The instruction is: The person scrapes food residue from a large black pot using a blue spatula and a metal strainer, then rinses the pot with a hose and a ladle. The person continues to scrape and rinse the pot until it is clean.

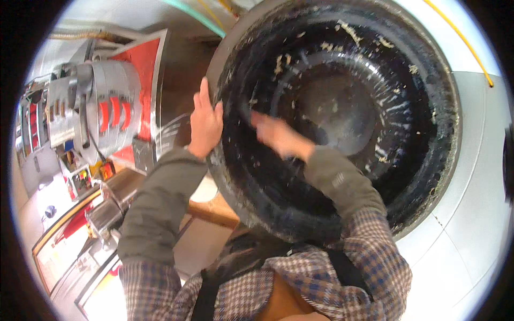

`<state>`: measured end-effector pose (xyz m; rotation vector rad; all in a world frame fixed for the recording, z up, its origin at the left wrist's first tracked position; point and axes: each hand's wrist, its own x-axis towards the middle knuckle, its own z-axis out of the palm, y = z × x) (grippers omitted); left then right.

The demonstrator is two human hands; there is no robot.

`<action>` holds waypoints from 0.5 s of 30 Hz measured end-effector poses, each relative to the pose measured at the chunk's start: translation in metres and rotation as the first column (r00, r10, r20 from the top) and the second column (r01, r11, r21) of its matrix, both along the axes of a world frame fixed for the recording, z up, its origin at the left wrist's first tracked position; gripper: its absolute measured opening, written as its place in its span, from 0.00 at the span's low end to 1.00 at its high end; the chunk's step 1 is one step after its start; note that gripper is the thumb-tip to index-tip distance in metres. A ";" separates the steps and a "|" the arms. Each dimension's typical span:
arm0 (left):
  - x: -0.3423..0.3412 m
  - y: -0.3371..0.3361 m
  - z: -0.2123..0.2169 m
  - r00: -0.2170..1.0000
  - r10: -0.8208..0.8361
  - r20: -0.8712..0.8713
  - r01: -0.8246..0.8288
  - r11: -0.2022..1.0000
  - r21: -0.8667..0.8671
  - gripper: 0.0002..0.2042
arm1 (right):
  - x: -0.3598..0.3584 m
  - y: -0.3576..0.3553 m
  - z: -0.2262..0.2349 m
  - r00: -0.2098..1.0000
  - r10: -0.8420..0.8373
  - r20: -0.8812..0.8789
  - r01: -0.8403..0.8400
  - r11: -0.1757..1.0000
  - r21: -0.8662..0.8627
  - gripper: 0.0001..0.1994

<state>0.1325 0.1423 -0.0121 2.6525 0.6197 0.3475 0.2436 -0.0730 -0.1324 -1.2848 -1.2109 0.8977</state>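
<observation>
Checked shirt cuffs and grey-green sleeves [155, 208] fill the lower part of the head view, with dark straps running down the chest between them. Up from these sleeves the two hands reach a big black tub [342, 112], a round, deep vessel tipped on its side so that its mouth faces the person.

On the near rim of the tub, the left hand [204, 122] is closed round the edge, fingers curled over it and thumb behind, steadying the vessel. To the right of that hand, inside the tub, the right hand [276, 136] lies against the dark wall; it is blurred, so I cannot tell how far it is open or whether it holds a cloth or scraper.

Judging by the wall, the cleaning out is partly done: the ring near the right hand looks mostly bare and wet, while pale scraps [342, 32] cling along the upper rim and streaks [388, 115] mark the far side beyond the centre. Those patches look like what is left.

Left of the left hand stands a grey machine with red panels [115, 115], close beside the tub, with cluttered shelves [80, 176] below it. Beyond the tub, a yellow cable [460, 37] runs over the pale surface. Nothing lies between either hand and the tub's inside.
</observation>
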 end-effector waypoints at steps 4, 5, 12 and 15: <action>-0.002 0.005 -0.008 0.999 -0.006 -0.045 0.007 0.999 0.040 0.33 | -0.078 -0.204 0.056 0.742 0.467 -0.481 -0.670 0.539 -0.510 0.24; -0.003 0.006 -0.010 0.999 -0.011 -0.044 0.013 0.999 0.043 0.33 | -0.080 -0.231 0.060 0.659 0.530 -0.534 -0.730 0.280 -0.623 0.24; -0.004 0.007 -0.014 1.000 -0.023 0.008 0.022 0.995 0.093 0.34 | -0.049 -0.046 0.044 0.922 0.386 -0.024 -0.372 0.867 -0.331 0.24; -0.003 0.007 -0.010 1.000 -0.012 -0.006 0.012 0.998 0.063 0.34 | -0.029 -0.035 0.101 0.918 0.382 -0.106 -0.395 0.865 -0.309 0.23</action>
